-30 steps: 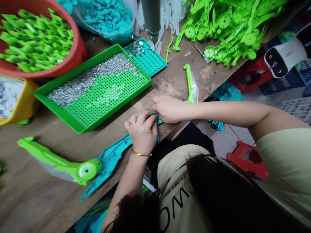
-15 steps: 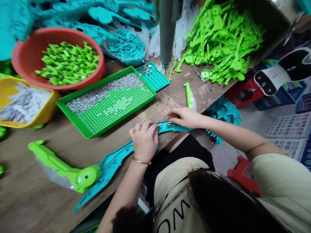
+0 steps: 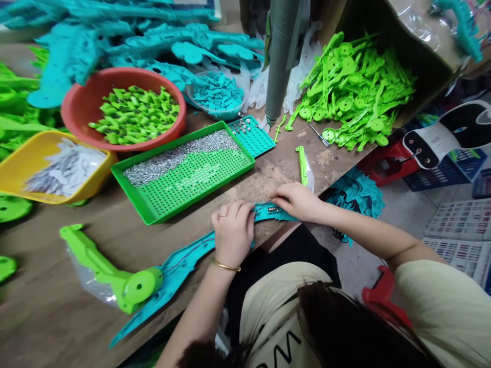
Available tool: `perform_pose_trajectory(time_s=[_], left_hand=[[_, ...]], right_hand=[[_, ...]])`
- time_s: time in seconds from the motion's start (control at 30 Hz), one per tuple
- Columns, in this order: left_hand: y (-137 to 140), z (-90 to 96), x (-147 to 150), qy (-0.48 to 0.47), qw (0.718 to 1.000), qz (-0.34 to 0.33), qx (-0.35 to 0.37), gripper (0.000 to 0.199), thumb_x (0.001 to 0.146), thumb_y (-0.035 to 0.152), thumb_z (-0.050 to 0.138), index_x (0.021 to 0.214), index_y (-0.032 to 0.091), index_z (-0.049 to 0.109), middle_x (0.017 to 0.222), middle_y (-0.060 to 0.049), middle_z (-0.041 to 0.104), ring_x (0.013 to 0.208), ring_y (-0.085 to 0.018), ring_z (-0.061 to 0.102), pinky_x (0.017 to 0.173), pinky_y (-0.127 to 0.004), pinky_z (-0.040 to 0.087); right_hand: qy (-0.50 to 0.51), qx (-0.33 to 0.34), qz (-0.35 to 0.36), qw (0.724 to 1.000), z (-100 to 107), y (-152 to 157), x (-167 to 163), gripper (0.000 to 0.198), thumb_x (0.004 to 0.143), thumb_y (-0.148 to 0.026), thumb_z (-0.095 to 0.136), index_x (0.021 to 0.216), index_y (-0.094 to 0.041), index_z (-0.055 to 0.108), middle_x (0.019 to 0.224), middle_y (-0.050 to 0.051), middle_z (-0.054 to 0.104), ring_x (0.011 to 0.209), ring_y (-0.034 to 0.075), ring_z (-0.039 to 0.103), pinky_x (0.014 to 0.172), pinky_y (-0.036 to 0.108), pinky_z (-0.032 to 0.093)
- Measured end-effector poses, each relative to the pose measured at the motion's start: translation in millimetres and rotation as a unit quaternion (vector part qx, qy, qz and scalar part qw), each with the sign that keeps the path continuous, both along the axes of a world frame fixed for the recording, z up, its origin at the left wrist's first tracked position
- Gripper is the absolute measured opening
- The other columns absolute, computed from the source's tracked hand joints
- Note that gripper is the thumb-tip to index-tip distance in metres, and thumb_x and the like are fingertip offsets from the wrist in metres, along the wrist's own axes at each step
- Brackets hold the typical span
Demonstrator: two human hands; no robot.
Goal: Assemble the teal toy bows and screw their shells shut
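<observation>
A long, curved teal plastic shell (image 3: 187, 255) lies along the table's front edge, with thin wires running inside it. My left hand (image 3: 233, 232) is closed over its middle, fingers bent around the edge. Toward the right end, my right hand (image 3: 297, 201) grips the shell with curled fingers beside a small metallic part (image 3: 272, 209); its fingertips are partly hidden, near the wires. At the shell's left end sits a lime green arm-shaped piece (image 3: 111, 273) with a round hub and a clear plastic part along it.
Beyond my hands stands a green perforated tray (image 3: 153, 214) of screws, beside a teal tray (image 3: 261, 145). Behind are a red bowl (image 3: 71, 120), a yellow bin (image 3: 23, 153) and a green parts pile (image 3: 353, 82). A grey tool (image 3: 282, 66) hangs overhead. A screwdriver (image 3: 319, 135) lies right.
The camera view has shifted, so the scene sits lower and further right. The wire loop that stood up near my right fingers now lies lower against the shell. Both hands stay on the shell.
</observation>
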State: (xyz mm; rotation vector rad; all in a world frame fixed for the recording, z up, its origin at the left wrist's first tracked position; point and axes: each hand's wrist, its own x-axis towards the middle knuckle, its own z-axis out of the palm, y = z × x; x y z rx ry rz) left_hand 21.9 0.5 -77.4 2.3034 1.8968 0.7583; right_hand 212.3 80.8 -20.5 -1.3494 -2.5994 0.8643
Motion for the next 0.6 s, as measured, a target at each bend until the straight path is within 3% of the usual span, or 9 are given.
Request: perform_pose_trajectory(time_s=[0.13, 0.5, 0.6], left_hand=[[-0.4, 0.3, 0.2, 0.018, 1.0, -0.005, 0.005, 0.023, 0.093, 0.024, 0.054, 0.111, 0.023, 0.069, 0.1, -0.007, 0.067, 0.092, -0.024, 0.053, 0.078, -0.038, 0.033], [-1.2, -0.7, -0.1, 0.038, 0.999, -0.028, -0.005, 0.034, 0.086, 0.012, 0.059, 0.108, 0.034, 0.074, 0.104, -0.008, 0.062, 0.093, -0.025, 0.048, 0.079, -0.039, 0.032], [-1.3, -0.7, 0.3, 0.049, 0.998, -0.031, -0.01, 0.035, 0.087, 0.013, 0.057, 0.108, 0.035, 0.073, 0.105, -0.008, 0.062, 0.094, -0.026, 0.048, 0.08, -0.04, 0.032]], right_hand=[[-0.053, -0.003, 0.015, 0.998, 6.5, -0.8, 0.9, 0.019, 0.093, -0.025, 0.055, 0.098, -0.017, 0.072, 0.093, 0.007, 0.074, 0.088, 0.017, 0.065, 0.079, 0.028, 0.041], [-0.106, -0.013, 0.044, 0.993, 8.2, 1.4, 3.7, 0.021, 0.093, -0.026, 0.055, 0.093, -0.016, 0.073, 0.091, 0.007, 0.073, 0.085, 0.018, 0.064, 0.075, 0.028, 0.038], [-0.081, -0.017, 0.039, 0.996, 7.0, 0.5, 5.4, 0.02, 0.092, -0.026, 0.058, 0.106, -0.016, 0.07, 0.09, 0.006, 0.073, 0.085, 0.017, 0.064, 0.076, 0.028, 0.038]])
